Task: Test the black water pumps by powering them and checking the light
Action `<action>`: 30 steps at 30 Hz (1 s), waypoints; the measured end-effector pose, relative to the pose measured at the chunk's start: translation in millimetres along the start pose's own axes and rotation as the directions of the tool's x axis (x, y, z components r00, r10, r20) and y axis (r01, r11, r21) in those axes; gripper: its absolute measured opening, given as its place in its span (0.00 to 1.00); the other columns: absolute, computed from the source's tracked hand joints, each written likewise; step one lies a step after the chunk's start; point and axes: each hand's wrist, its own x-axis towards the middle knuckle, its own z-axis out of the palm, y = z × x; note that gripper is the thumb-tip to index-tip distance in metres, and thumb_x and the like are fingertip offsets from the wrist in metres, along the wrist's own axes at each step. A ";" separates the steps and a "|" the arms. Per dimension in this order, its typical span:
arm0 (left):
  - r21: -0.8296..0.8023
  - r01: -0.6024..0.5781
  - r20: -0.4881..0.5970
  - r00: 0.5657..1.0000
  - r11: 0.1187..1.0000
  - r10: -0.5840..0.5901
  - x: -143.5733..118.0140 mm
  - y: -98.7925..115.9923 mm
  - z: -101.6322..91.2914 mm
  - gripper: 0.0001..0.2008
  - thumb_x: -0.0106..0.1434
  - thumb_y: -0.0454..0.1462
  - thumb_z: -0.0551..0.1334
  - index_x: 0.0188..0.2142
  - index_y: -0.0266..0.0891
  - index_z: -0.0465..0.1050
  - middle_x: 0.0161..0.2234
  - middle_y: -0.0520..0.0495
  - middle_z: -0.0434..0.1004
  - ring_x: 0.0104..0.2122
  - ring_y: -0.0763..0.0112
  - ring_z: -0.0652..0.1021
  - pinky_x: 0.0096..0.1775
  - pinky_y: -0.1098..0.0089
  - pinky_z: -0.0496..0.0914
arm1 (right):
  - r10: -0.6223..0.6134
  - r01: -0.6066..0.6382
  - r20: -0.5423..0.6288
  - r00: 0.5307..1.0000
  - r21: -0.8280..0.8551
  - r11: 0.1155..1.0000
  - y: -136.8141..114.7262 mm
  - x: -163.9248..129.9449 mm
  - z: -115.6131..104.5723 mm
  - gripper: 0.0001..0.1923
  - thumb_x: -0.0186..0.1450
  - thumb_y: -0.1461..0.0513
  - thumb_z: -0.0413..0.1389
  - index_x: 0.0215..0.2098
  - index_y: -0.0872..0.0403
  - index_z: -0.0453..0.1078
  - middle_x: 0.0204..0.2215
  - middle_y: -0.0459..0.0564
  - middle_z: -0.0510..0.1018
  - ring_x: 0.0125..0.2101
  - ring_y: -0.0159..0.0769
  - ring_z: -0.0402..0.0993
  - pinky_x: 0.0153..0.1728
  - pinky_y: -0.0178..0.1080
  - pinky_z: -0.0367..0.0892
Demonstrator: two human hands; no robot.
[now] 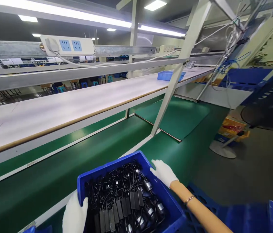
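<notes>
A blue rectangular plastic bin (pixel 168 201), filled with black cables and slim black blocks (pixel 120 208), is at the near edge of the green-topped bench (pixel 107 137); whether it rests there, I cannot tell. At the bin's left wall, the white-gloved left hand (pixel 74 213) grips with its fingers. At the bin's right rim, the white-gloved right hand (pixel 163 173) also has gripping fingers. Beyond the bin runs a long white shelf (pixel 78 105)
</notes>
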 end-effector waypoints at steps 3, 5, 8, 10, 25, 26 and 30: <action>0.091 -0.173 -0.015 0.984 0.981 0.176 5.9 45.5 15.7 0.37 0.65 0.50 0.54 0.66 0.28 0.53 0.67 0.31 0.59 0.68 0.51 0.61 0.66 0.58 0.56 | -0.311 0.318 0.075 0.948 -0.127 0.939 -21.4 18.6 -0.6 0.23 0.72 0.57 0.57 0.63 0.54 0.64 0.58 0.56 0.72 0.57 0.48 0.70 0.58 0.57 0.65; 0.104 -0.130 0.075 0.990 0.986 0.122 17.9 69.8 31.8 0.45 0.57 0.50 0.64 0.66 0.25 0.52 0.69 0.26 0.55 0.68 0.44 0.58 0.65 0.52 0.57 | -0.476 0.502 0.175 0.862 -0.172 0.847 -39.3 38.5 8.1 0.29 0.70 0.57 0.60 0.66 0.53 0.61 0.63 0.58 0.67 0.62 0.51 0.64 0.61 0.59 0.61; 0.114 -0.018 0.172 0.985 0.993 -0.001 44.4 83.9 51.6 0.54 0.48 0.49 0.71 0.67 0.28 0.51 0.69 0.20 0.50 0.63 0.33 0.66 0.57 0.46 0.65 | -0.563 0.632 0.302 0.769 -0.227 0.741 -58.8 68.0 26.0 0.32 0.68 0.57 0.61 0.68 0.52 0.59 0.66 0.58 0.62 0.61 0.53 0.65 0.59 0.60 0.64; 0.105 0.002 0.220 0.975 0.994 -0.025 60.6 82.2 57.7 0.52 0.47 0.49 0.72 0.66 0.30 0.52 0.67 0.20 0.56 0.59 0.37 0.72 0.55 0.50 0.68 | -0.552 0.653 0.366 0.749 -0.267 0.709 -65.6 83.7 35.8 0.30 0.69 0.58 0.61 0.66 0.51 0.60 0.65 0.57 0.63 0.57 0.51 0.69 0.55 0.58 0.69; -0.384 -0.071 -0.039 0.997 0.921 0.061 42.2 56.0 38.0 0.10 0.57 0.44 0.63 0.37 0.44 0.71 0.43 0.44 0.78 0.42 0.52 0.80 0.46 0.58 0.68 | -0.533 0.690 0.439 0.723 -0.444 0.571 -73.1 78.2 26.7 0.15 0.72 0.58 0.58 0.54 0.56 0.70 0.46 0.51 0.78 0.43 0.39 0.77 0.44 0.46 0.76; -0.458 -0.073 -0.056 0.997 0.886 0.053 40.9 52.8 32.3 0.11 0.56 0.44 0.64 0.37 0.44 0.71 0.41 0.45 0.78 0.41 0.53 0.80 0.46 0.58 0.69 | -0.537 0.685 0.426 0.728 -0.450 0.573 -72.2 71.4 21.9 0.15 0.72 0.58 0.58 0.53 0.56 0.71 0.46 0.51 0.78 0.42 0.39 0.77 0.44 0.46 0.76; -0.758 -0.078 -0.105 0.994 0.648 -0.003 36.8 46.5 12.7 0.19 0.57 0.50 0.63 0.43 0.43 0.69 0.38 0.47 0.78 0.39 0.61 0.79 0.43 0.62 0.71 | -0.568 0.646 0.319 0.759 -0.475 0.597 -71.8 39.9 -2.2 0.14 0.71 0.59 0.59 0.52 0.56 0.71 0.43 0.50 0.78 0.40 0.38 0.77 0.43 0.45 0.75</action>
